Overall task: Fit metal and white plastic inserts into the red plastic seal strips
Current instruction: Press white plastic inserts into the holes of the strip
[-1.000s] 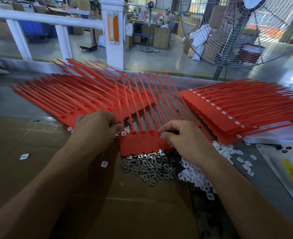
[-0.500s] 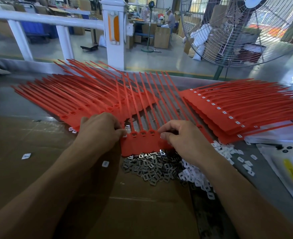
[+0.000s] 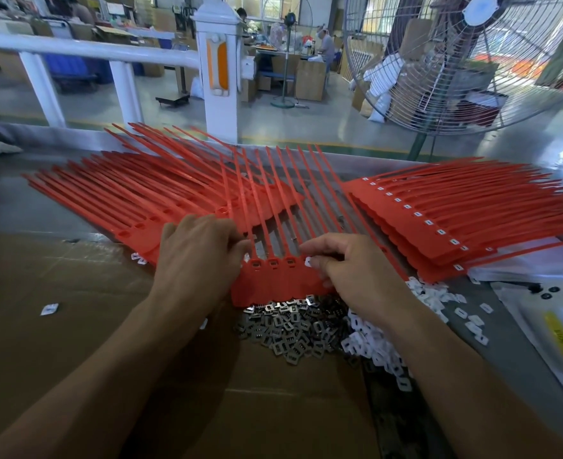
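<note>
**Both hands on the seal strip at the bench**

A joined row of red seal strips [image 3: 275, 279] lies flat on the cardboard sheet [image 3: 74, 326], its long tails fanning away toward the white railing [image 3: 84, 49]. The left hand [image 3: 197, 256] rests on the strip's left end with fingers curled down over the edge, fingertips pressed close together. The right hand [image 3: 356, 266] is at the strip's right side, thumb and forefinger pinching a white plastic insert [image 3: 309, 262] at one of the square sockets (the three sockets to its left show dark openings). Just below the strip sits a heap of metal inserts [image 3: 290, 329], touching a heap of white inserts [image 3: 379, 342] on its right. An unfilled stack of red strips [image 3: 124, 200] lies to the left, a stack with white inserts fitted [image 3: 455, 220] to the right. A large fan [image 3: 472, 61] stands beyond the bench.
</note>
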The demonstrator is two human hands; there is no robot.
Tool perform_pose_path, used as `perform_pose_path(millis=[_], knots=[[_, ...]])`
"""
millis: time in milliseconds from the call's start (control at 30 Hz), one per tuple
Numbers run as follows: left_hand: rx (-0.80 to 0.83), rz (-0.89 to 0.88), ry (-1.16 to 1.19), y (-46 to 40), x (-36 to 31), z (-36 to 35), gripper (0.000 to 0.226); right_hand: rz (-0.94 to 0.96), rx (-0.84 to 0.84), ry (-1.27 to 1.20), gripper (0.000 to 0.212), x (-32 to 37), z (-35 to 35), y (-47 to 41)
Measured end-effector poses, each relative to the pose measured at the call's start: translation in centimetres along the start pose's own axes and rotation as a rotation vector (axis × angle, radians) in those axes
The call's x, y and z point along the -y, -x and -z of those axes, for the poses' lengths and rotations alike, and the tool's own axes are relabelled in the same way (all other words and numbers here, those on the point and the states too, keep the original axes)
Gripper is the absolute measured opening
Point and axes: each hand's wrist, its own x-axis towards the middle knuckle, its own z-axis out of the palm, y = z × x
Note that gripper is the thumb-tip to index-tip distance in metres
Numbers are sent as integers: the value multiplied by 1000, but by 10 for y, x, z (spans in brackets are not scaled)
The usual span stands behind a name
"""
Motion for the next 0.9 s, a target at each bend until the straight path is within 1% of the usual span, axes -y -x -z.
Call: perform_pose_path(millis=[67, 100, 133, 267, 533, 633, 767, 833, 900], knots=[[4, -95, 191, 1, -10, -2, 5, 4, -14, -19, 24, 0, -1, -1], [23, -144, 249, 2, -16, -4, 4, 9, -17, -21, 24, 0, -2, -2], [47, -187, 277, 3, -20, -6, 9, 14, -16, -23, 24, 0, -2, -2], [95, -314, 245, 6, -24, -16, 21, 43, 6, -50, 28, 0, -3, -3], [93, -405, 161, 7, -25, -13, 25, 67, 43, -59, 29, -1, -3, -3], [91, -364, 118, 4, -21, -8, 23, 49, 46, -65, 28, -2, 0, -4], [74, -143, 86, -4, 0, 0, 10, 44, 12, 95, 21, -7, 6, -4], [92, -68, 89, -5, 7, 2, 15, 31, 13, 125, 19, -10, 8, -4], [110, -36, 84, -5, 10, 2, 15, 32, 20, 147, 17, -11, 9, -4]])
